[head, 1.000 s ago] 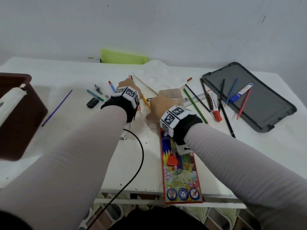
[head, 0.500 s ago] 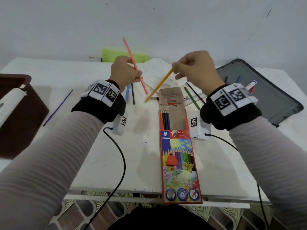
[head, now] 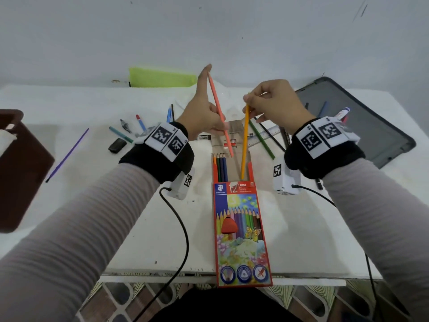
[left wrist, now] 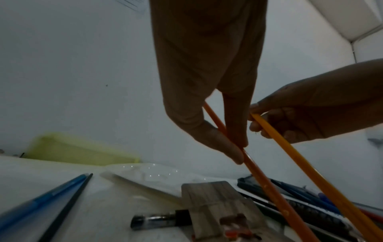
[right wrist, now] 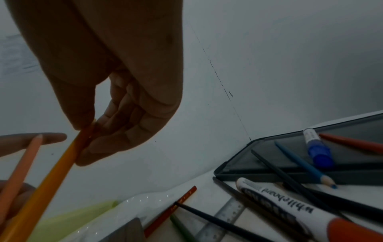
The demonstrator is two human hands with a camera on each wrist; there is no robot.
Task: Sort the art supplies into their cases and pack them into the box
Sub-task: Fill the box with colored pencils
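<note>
A red pencil case (head: 241,235) lies open at the table's front edge, with several pencils (head: 220,168) in its left side. My left hand (head: 204,112) pinches a salmon pencil (head: 220,115) (left wrist: 257,178), index finger straight up, the pencil's lower end over the case's flap (head: 232,138). My right hand (head: 274,105) pinches the top of a yellow pencil (head: 244,145) (right wrist: 47,185) that stands nearly upright, its lower tip inside the case's open mouth on the right side.
A dark tray (head: 362,122) at the right holds pencils and a blue marker (right wrist: 318,149). A green pencil (head: 262,140), ruler (head: 264,135), whiteboard marker (right wrist: 290,211), purple pencil (head: 67,154), eraser (head: 117,145) and pens lie loose. A brown box (head: 21,168) stands left, a green case (head: 162,77) at the back.
Both hands rose from the table with a pencil each. The yellow pencil has swung from slanted to nearly upright with its tip in the case; the salmon pencil has come down towards the flap.
</note>
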